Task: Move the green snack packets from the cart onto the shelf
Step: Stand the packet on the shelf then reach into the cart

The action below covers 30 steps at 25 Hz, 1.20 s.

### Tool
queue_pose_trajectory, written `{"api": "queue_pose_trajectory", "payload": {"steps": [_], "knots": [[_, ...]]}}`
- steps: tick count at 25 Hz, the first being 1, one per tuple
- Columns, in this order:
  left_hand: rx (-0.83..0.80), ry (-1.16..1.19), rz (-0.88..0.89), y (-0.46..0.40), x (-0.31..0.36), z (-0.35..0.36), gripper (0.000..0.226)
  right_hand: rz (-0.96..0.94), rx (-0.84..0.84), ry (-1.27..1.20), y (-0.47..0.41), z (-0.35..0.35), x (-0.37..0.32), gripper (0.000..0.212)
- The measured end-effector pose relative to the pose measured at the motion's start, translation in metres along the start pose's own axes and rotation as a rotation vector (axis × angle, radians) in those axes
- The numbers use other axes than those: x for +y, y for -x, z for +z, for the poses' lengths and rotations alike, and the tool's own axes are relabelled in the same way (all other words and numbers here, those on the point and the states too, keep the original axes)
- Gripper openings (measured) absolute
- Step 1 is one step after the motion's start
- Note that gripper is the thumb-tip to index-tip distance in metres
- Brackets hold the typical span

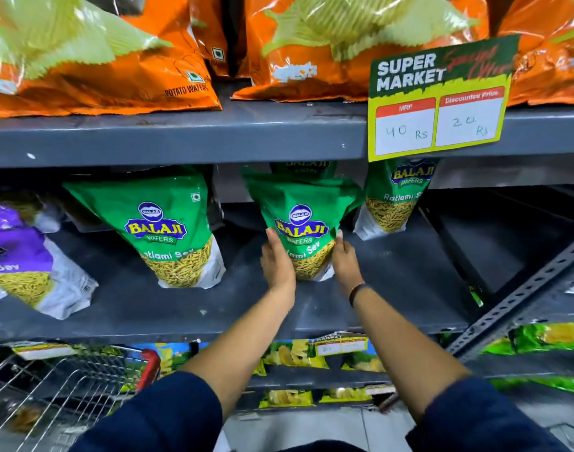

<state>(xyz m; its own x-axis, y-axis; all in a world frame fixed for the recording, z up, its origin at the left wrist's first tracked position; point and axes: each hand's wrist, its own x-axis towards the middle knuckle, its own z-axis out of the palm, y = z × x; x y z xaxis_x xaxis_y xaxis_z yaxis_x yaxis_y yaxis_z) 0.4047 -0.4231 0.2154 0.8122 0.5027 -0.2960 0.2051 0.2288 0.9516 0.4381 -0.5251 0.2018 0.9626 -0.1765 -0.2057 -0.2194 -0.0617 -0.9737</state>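
A green snack packet (303, 220) stands upright on the grey middle shelf (393, 288), held between both hands. My left hand (277, 261) presses its left side and my right hand (344, 261) presses its right side. Another green packet (168, 223) stands on the shelf to the left. A third green packet (395, 197) stands farther back on the right, partly hidden by a price sign. One more green packet (303, 167) peeks out behind the held one. The wire cart (51, 393) is at the lower left; I cannot tell what it holds.
Purple snack packets (21, 256) lean at the shelf's left end. Orange wafer bags (116, 53) fill the upper shelf. A supermarket price sign (439, 99) hangs from the upper shelf edge. A slotted metal upright (520, 295) slants at right. Yellow-green packets (295, 353) sit on lower shelves.
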Motion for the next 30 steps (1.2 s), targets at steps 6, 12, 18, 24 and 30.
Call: {"api": "queue_pose_trajectory", "payload": {"steps": [6,12,18,24,30], "knots": [[0.031,-0.019,0.043,0.007,-0.004,0.002,0.065,0.027,0.031,0.012,-0.006,0.0,0.005,0.05],[0.239,0.109,0.208,0.007,-0.014,-0.03,0.041,-0.106,0.334,0.036,0.037,0.0,0.027,0.035],[0.436,0.041,0.331,0.006,-0.03,-0.123,0.037,-0.316,0.208,0.253,0.09,0.058,0.049,0.036],[0.848,0.113,0.219,0.022,-0.047,-0.303,0.035,-0.6,-0.284,0.424,0.178,0.19,0.063,0.032],[1.288,0.285,-0.443,0.073,-0.139,-0.486,0.04,-0.679,-1.039,0.694,0.287,0.343,0.12,0.036]]}}
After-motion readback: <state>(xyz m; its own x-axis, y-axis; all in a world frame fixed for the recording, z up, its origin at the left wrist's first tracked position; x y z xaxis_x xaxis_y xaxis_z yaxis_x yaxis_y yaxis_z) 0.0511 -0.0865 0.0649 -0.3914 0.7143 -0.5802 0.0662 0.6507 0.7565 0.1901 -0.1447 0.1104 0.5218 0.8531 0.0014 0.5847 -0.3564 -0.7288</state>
